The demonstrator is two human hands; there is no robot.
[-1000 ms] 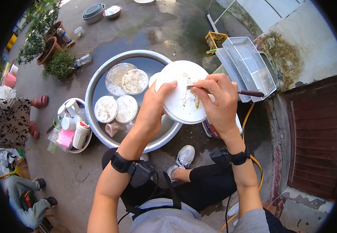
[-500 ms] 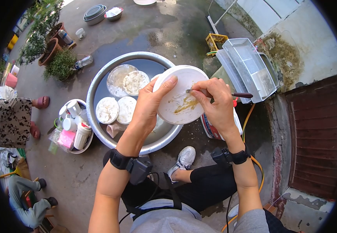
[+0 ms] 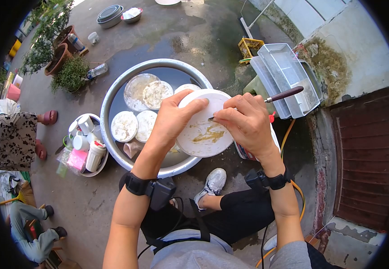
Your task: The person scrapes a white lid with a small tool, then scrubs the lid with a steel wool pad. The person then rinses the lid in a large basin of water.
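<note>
A white round lid (image 3: 203,145) with yellow-brown residue on its face is gripped at its left edge by my left hand (image 3: 170,119), thumb on top. My right hand (image 3: 246,123) pinches a thin metal tool with a dark handle (image 3: 286,93); its tip is at the lid's surface, above the residue. Beneath and left of the lid stands a large metal basin (image 3: 107,134) of water. Several round white-crusted lids, among them one at the left (image 3: 124,127) and one higher up (image 3: 157,94), lie in it.
Left of the basin, a white basin (image 3: 100,169) holds mugs and a bottle. Clear plastic bins (image 3: 288,76) and a yellow crate (image 3: 249,47) stand at the right, near an orange hose (image 3: 288,134). Potted plants (image 3: 71,74) and two other people's legs (image 3: 28,228) (image 3: 39,116) show at the left.
The lid has moved slightly down and left and is tilted differently. My right hand has turned, so the tool's handle now points up and right, with its tip lower on the lid.
</note>
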